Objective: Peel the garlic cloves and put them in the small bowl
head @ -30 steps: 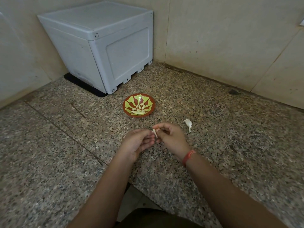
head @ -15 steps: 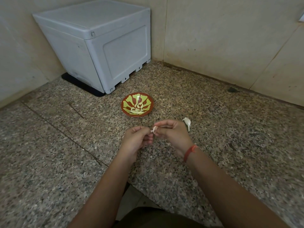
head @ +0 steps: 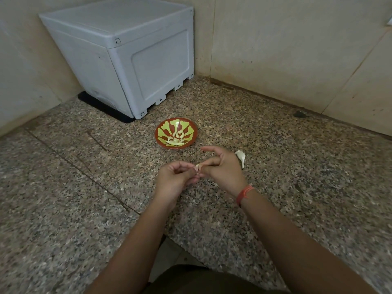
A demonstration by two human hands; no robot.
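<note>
small bowl (head: 158, 132): peeled cloves inside; stands on the surface (head: 84, 187) just beyond the hands. left hand (head: 176, 178): fingers curled, pinching the garlic clove (head: 197, 166). clove judged light and firm, slick once bared, skin papery and brittle; best gripped by its ends. right hand (head: 223, 171): pinches the same clove, one finger raised free. second clove (head: 240, 155): apparently unpeeled, lying just right of that hand.

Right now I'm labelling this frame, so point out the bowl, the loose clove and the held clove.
bowl (head: 167, 127): head view, bare inner wall at its upper left.
loose clove (head: 240, 155): head view, its plump body.
held clove (head: 197, 166): head view, the exposed pale tip.
</note>
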